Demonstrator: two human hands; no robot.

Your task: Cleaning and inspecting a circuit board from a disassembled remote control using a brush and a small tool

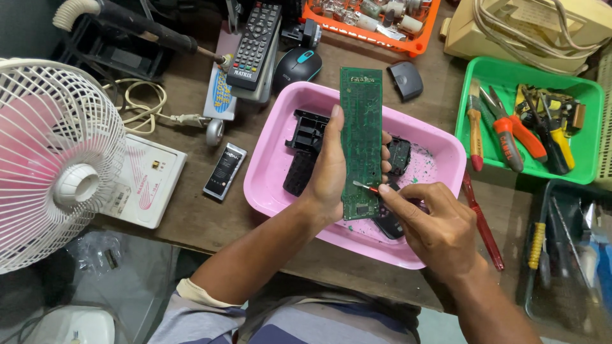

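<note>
While the left hand grips the long green circuit board upright over the pink tray, likely so drips fall inside, the right hand pinches a thin red-handled swab against its lower face. Black casing parts lie in the tray; pliers wait in the green basket far right on the tabletop.

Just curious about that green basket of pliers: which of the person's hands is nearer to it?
Right. The right hand is left of and below the green basket; the left hand is farther left, holding the circuit board.
</note>
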